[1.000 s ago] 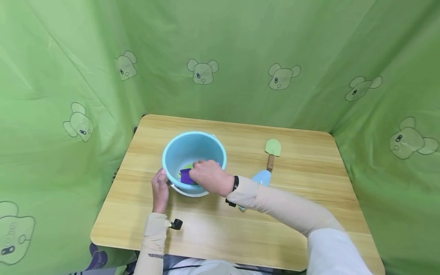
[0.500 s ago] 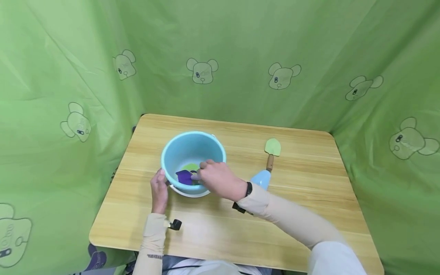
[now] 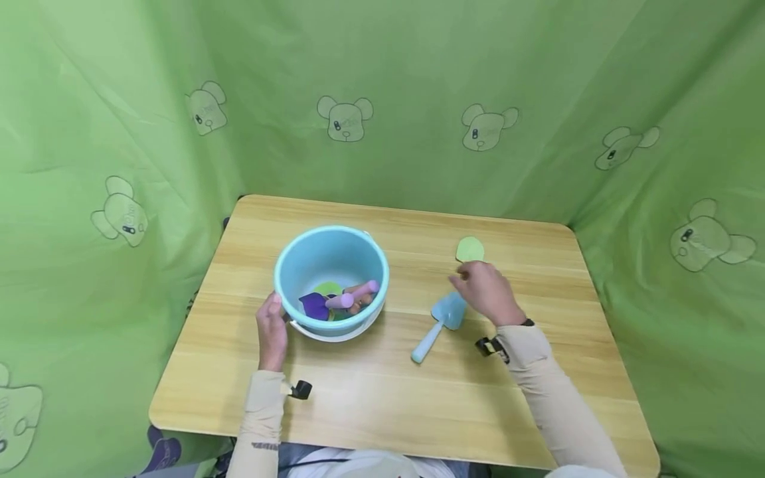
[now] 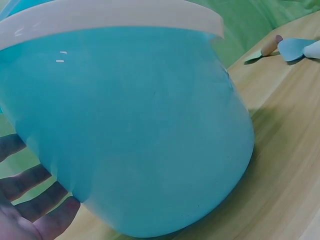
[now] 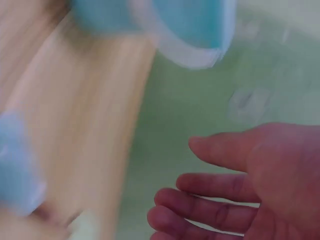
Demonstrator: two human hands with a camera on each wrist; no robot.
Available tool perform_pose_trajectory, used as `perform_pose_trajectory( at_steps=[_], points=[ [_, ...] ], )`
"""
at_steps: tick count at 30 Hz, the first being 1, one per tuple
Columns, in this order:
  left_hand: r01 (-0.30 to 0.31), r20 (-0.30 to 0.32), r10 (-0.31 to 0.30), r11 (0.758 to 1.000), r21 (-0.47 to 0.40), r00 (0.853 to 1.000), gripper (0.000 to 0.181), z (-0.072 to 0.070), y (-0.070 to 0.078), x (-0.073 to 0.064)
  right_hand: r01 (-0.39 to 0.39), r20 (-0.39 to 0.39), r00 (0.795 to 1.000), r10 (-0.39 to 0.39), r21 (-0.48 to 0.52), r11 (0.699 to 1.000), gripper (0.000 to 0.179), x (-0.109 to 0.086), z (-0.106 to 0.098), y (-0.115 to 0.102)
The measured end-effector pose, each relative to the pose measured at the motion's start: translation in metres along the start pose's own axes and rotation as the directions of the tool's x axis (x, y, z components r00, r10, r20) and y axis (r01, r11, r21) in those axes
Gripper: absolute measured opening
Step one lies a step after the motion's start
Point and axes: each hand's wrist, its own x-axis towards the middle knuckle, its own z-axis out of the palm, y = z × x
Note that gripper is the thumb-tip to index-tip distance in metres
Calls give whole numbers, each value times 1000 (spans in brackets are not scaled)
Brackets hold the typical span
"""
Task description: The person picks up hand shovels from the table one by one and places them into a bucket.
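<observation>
A light blue bucket (image 3: 327, 251) with a white handle stands on the left half of the table. My left hand (image 3: 272, 335) rests against its left side, the fingers (image 4: 30, 182) nearly straight along the outer wall. Inside the bucket lie several small toy garden tools, among them a purple blade (image 3: 315, 306) and pink handles (image 3: 340, 301). Over the right part of the table my right hand (image 3: 487, 292) holds nothing, its fingers loosely bent. Beneath and beside it lies a light blue trowel (image 3: 447, 310). A light green shovel (image 3: 470, 248) lies just beyond, its wooden handle hidden by this hand.
The wooden table (image 3: 370, 411) has rounded corners. Green curtains (image 3: 412, 172) with printed bear heads hang close around its back and sides. Small black cameras (image 3: 301, 390) are strapped to both wrists.
My right hand has left the bucket, moving right to above the trowels. A pink-handled tool it held now lies in the bucket. My left hand stays at the bucket's side.
</observation>
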Motion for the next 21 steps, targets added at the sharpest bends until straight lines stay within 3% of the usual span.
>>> perform_pose_trajectory(
  at_steps=[4,8,14,21],
  points=[
    [-13,-10,13,1000,-8,1000,53,-3,2,1,-153,50,987,150,65,986,33,-5,13,67],
    [-28,-11,28,999,-23,1000,54,-4,4,2,-220,110,972,209,97,971,41,-12,28,105],
    [-13,7,12,1000,9,1000,52,0,3,2,-283,212,944,253,129,950,43,-18,46,124],
    [-6,-7,6,1000,19,1000,50,3,2,-2,-260,182,956,231,163,952,33,-5,62,124]
  ],
)
